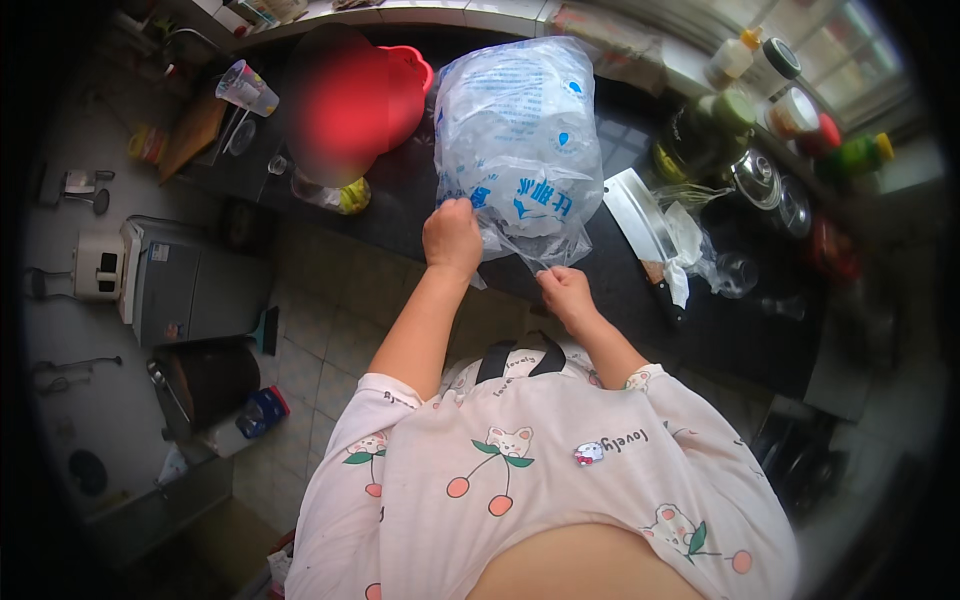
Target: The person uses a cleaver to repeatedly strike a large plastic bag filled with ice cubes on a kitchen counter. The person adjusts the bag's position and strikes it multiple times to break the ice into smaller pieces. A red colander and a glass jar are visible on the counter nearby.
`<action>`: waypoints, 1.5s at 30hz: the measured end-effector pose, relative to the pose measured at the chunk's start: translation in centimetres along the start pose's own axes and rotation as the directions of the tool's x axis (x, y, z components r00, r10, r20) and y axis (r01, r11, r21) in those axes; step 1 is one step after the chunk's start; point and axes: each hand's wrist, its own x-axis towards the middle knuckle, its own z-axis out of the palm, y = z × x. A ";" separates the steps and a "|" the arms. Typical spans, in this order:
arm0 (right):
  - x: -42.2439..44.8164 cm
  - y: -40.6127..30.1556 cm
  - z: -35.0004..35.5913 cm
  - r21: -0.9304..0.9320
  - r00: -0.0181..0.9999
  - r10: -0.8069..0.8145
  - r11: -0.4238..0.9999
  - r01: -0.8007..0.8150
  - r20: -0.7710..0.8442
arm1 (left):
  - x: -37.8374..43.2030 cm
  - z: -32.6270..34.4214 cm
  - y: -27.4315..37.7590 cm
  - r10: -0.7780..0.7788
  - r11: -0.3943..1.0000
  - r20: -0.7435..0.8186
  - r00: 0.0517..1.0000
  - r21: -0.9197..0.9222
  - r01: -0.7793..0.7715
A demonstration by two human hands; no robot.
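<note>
A large clear plastic bag [517,120] with blue printing lies on the dark countertop [405,187] in front of me. It bulges with pale, translucent contents that look like ice, though the plastic keeps me from being sure. My left hand [453,236] is closed on the bag's near left edge. Gathered plastic at the near right corner is pinched in my right hand [566,296]. Between the two hands the bag's near end is bunched and creased. Right of the bag lies a cleaver [634,214] with a broad steel blade, apart from both hands.
Left of the bag is a red plastic basin [405,101], partly blurred, with a jar of yellow-green pieces [352,196] nearby. A clear cup [247,88] stands farther left. Crumpled tissue [681,244], a whisk [694,193], a glass jar [735,274] and a large dark jar [701,135] are at right.
</note>
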 end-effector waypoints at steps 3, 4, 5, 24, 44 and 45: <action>0.2 0.4 -1.7 -0.051 0.998 0.053 0.997 -0.051 0.033 | 1.4 -0.1 -0.9 -0.030 0.999 -0.004 1.000 0.033 0.030; -0.2 0.2 -2.0 -0.062 0.996 0.077 0.995 -0.075 0.032 | 1.8 -0.3 -1.5 -0.061 0.997 0.017 0.998 0.048 0.060; -0.3 0.3 -2.3 -0.068 0.995 0.093 0.994 -0.090 0.028 | 2.1 -0.5 -1.9 -0.092 0.994 0.037 0.995 0.063 0.090; 2.4 -8.2 -2.1 -0.853 0.583 -0.812 0.279 0.440 0.034 | -0.2 -1.9 2.9 0.400 0.908 -0.285 0.871 -0.005 -0.418; -4.1 -1.2 -15.8 -0.938 0.877 -0.389 0.305 -0.166 -0.282 | -7.9 0.5 6.7 0.436 0.849 0.081 0.896 -0.369 -0.379; -3.8 -0.8 -16.0 -0.943 0.876 -0.388 0.276 -0.184 -0.284 | -7.9 0.4 6.9 0.463 0.819 0.062 0.884 -0.412 -0.399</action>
